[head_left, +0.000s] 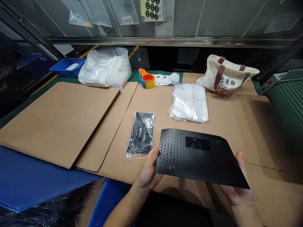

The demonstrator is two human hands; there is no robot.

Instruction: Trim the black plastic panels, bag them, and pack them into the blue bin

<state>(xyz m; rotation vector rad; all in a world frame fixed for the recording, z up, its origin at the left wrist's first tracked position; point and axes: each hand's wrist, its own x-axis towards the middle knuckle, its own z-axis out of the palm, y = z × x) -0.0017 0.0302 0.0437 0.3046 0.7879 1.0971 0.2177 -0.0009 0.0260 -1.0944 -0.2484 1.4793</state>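
Note:
A thin black perforated panel with rows of small slots is held up above the cardboard, tilted toward me. My left hand grips its left edge, thumb on top and fingers underneath. On the right edge, my right hand is closed the same way, its fingers partly hidden beneath the panel. A smooth dark rectangle with small holes lies near the panel's far edge. Left of the panel, a clear plastic bag with black slotted parts inside rests on the cardboard.
A stack of clear bags lies behind the panel. Farther back are a cream tote bag, a tape dispenser, a paper strip, a bulky plastic bag and a blue tray. Cardboard sheets lie left; a green conveyor belt stands right.

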